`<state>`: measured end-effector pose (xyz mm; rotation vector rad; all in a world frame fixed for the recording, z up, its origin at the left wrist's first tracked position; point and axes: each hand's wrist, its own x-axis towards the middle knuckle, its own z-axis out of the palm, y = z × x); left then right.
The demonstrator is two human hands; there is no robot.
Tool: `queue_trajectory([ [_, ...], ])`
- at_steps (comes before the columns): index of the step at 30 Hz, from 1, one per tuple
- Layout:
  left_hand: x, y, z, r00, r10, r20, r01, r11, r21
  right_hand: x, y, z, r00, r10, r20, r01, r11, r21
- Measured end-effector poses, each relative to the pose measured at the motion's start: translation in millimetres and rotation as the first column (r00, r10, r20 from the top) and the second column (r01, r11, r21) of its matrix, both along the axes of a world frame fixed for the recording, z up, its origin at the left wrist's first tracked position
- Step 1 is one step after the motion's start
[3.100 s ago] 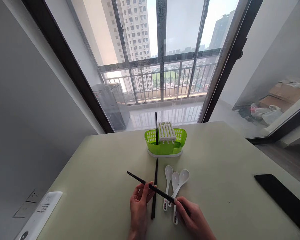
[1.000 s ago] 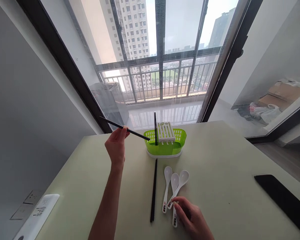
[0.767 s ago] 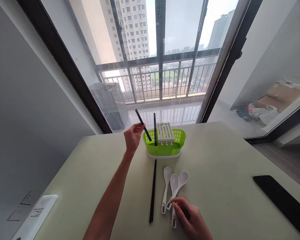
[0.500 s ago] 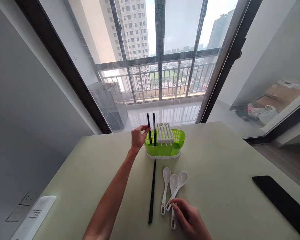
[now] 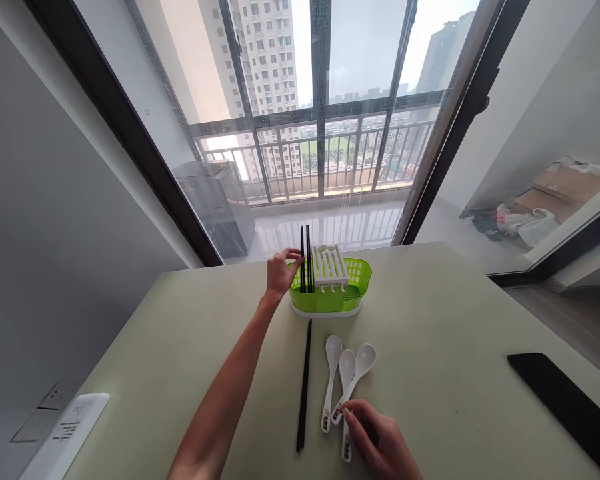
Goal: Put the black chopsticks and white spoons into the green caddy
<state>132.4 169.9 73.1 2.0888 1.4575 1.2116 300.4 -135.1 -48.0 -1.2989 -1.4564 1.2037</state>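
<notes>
My left hand [image 5: 281, 272] is closed round the upper part of a pair of black chopsticks [image 5: 303, 263]. Their lower ends stand inside the left part of a green cutlery basket [image 5: 330, 303] with a white base. Right beside them, more black chopsticks [image 5: 309, 253] stand upright in the same part. My right hand [image 5: 377, 437] rests low over three white spoons, thumb and forefinger pinched at the spoon handles. Of these, the left spoon [image 5: 333, 350] lies free, while the middle spoon [image 5: 347, 367] and the right spoon [image 5: 365, 360] cross beneath my fingertips.
Another pair of black chopsticks [image 5: 306, 387] lies lengthwise on the pale table [image 5: 430, 320], left of the spoons. A white slotted rack [image 5: 330, 265] sits on the basket. A black flat object [image 5: 560, 400] lies at right, a white power strip [image 5: 70, 430] at left.
The chopsticks in my left hand have shifted slightly right, closer to the standing ones and more upright. My right hand and the spoons stay in place.
</notes>
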Motion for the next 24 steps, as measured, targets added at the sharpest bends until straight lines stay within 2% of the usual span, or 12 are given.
queue_trajectory([
  [10, -5, 6, -5.7, 0.996, -0.033, 0.081, 0.029, 0.998, 0.049, 1, 1, 1.5, 1.000, -0.010, 0.009, 0.010, 1.000, 0.029],
  [12, -10, 1, -7.2, 0.991, -0.002, 0.133, -0.006, 0.998, 0.063, 1, 2, 1.5, 1.000, -0.010, 0.015, 0.009, 0.999, 0.036],
  [14, -18, -5, -12.1, 0.975, 0.079, 0.207, -0.096, 0.993, 0.075, 1, 2, 1.3, 1.000, -0.015, 0.025, 0.014, 0.999, 0.047],
  [17, -34, -17, -29.2, 0.915, 0.241, 0.323, -0.272, 0.961, 0.052, 1, 1, 0.7, 1.000, -0.016, 0.026, 0.015, 0.999, 0.041],
  [19, -45, -29, -46.0, 0.876, 0.316, 0.364, -0.340, 0.941, 0.001, 1, 1, 0.3, 1.000, -0.011, 0.017, 0.010, 1.000, 0.029],
  [21, -54, -44, -64.0, 0.866, 0.342, 0.364, -0.344, 0.937, -0.061, 1, 1, 0.0, 1.000, -0.006, 0.009, 0.006, 1.000, 0.023],
  [24, -61, -71, -85.5, 0.910, 0.299, 0.288, -0.264, 0.952, -0.153, 0, 1, -0.3, 1.000, -0.009, 0.014, 0.009, 1.000, 0.024],
])
